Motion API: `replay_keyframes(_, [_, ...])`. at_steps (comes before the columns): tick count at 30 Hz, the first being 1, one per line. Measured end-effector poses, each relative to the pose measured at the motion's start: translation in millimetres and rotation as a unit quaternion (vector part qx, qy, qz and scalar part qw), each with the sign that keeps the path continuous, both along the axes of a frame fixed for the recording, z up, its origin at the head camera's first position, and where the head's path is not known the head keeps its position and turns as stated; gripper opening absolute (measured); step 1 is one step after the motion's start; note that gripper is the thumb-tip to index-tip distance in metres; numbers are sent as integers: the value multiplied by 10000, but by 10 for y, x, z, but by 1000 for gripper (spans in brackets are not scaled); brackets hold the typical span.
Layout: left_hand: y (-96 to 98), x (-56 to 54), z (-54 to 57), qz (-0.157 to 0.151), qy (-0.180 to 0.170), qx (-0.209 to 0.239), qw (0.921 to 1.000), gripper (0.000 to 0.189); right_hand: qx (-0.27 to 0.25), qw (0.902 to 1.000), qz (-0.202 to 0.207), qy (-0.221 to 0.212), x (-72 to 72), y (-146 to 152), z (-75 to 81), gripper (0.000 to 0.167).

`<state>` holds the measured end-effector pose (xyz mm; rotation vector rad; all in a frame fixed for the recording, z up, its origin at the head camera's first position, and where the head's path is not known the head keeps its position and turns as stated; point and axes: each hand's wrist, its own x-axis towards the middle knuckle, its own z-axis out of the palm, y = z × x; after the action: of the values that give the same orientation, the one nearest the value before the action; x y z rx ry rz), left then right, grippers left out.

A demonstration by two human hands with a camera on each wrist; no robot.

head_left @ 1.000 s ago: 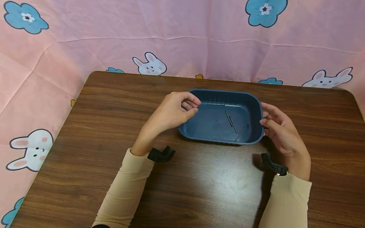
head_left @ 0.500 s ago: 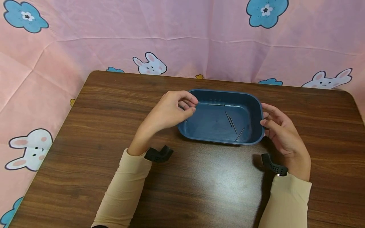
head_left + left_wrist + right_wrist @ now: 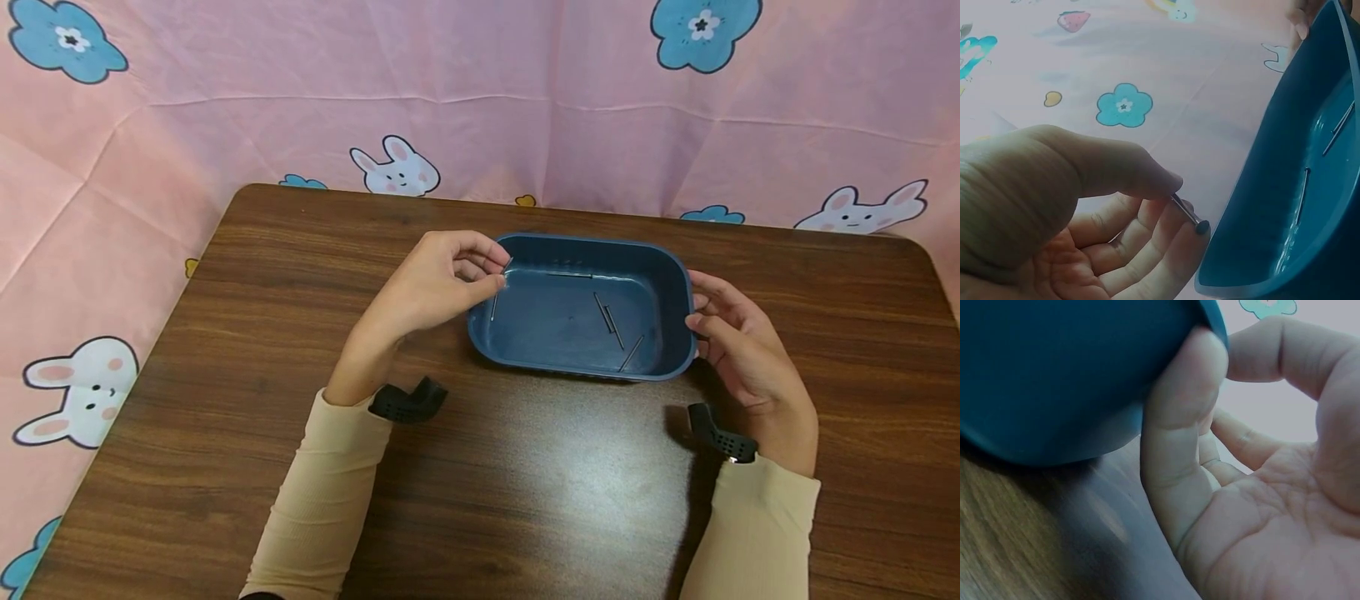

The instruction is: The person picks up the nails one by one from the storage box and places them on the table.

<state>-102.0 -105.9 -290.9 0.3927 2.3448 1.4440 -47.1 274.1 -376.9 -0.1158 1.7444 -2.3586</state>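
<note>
My left hand (image 3: 435,279) pinches a metal nail (image 3: 1190,214) between thumb and fingers, its flat head pointing out from the fingertips in the left wrist view. This hand is at the left end of a blue plastic basin (image 3: 540,333). Inside the basin lie several loose nails (image 3: 632,353), two of them side by side right of the middle. One more nail (image 3: 493,307) shows near its left wall, just below the left fingertips. At the right end, my right hand (image 3: 750,358) grips the basin's edge, thumb at the rim (image 3: 1215,315).
The basin stands on a brown wood-grain table (image 3: 225,333), toward its back edge. Behind the table hangs a pink cloth (image 3: 480,67) with rabbits and blue flowers. Each wrist carries a black camera mount (image 3: 408,402).
My left hand has drawn back a little to the left with the nail, uncovering more of the nail by the basin's left wall. My right hand and the basin have stayed put.
</note>
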Motion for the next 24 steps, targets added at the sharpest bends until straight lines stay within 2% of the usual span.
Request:
replay_keyframes(6, [-26,-2,12,24,-127,7,9999,25,-33,10000,-18,2,7,-5,1,47])
replay_keyframes(24, [-152,-11,19,169,-18,-442,9989,27,50,10000,-16,-64,6,-5,7,47])
